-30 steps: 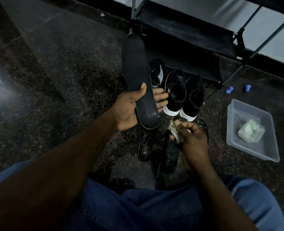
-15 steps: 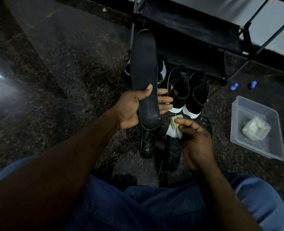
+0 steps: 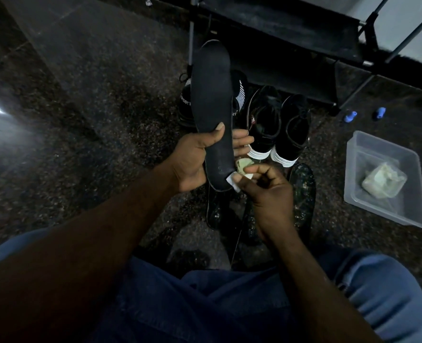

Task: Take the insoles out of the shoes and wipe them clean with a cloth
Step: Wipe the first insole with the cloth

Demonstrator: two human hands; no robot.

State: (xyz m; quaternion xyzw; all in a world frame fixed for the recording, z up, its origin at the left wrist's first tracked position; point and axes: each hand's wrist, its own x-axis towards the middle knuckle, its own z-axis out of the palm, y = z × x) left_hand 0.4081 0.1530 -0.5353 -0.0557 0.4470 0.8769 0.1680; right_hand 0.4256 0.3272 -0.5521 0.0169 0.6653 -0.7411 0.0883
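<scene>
My left hand (image 3: 195,162) grips a long black insole (image 3: 212,100) near its heel and holds it upright, toe end away from me. My right hand (image 3: 266,191) pinches a small pale cloth (image 3: 242,169) and presses it against the insole's heel end. Behind the insole stand a pair of black sneakers with white soles (image 3: 279,125) and a black sport shoe (image 3: 186,105), partly hidden. Other dark insoles (image 3: 302,191) lie flat on the floor under my hands.
A clear plastic tub (image 3: 388,149) with a crumpled pale cloth (image 3: 381,181) inside sits on the floor at right. A black shoe rack (image 3: 286,26) stands behind the shoes. Two small blue caps (image 3: 350,116) lie near its leg. My jeans-clad knees fill the bottom.
My right hand has risen and brought the cloth up to the insole's heel end. The left hand has tilted the insole slightly while keeping its grip.
</scene>
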